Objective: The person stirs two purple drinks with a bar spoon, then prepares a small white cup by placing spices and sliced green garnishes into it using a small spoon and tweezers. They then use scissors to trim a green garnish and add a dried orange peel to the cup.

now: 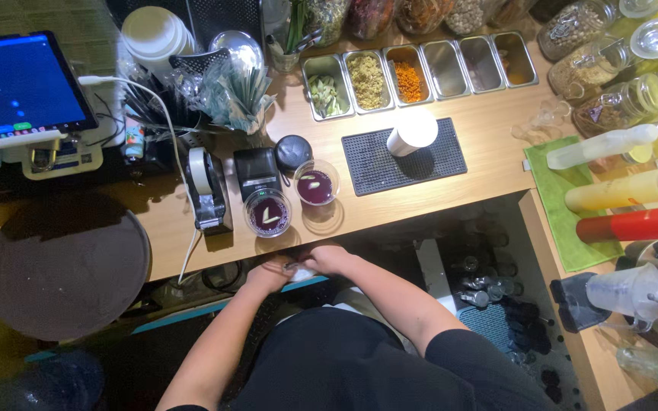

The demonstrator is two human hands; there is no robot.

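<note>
Both hands are meeting just below the counter edge; left hand and right hand are closing together on a small white thing, fingers curled around it; can't tell what it is or how firmly each hand is gripping; it's sitting between the two hands, mostly hidden.

At 12 o'clock from the hands, on the wooden counter, two clear plastic cups of dark purple drink are standing: the near cup and the far cup at 1 o'clock of it, each carrying a pale slice floating on top; close together, not touching as far as I can tell.

A black box-shaped device is sitting right behind the near cup; a tape dispenser is lying at 9 o'clock of that.

A black rubber mat is lying at 3 o'clock of the far cup, with a white cup standing on it.

At 12 o'clock of the mat, a row of steel trays is holding chopped toppings.

A round dark tray is resting at 9 o'clock of the hands; a tablet screen is glowing at 11 o'clock.

Squeeze bottles are lying at 3 o'clock on a green cloth.
</note>
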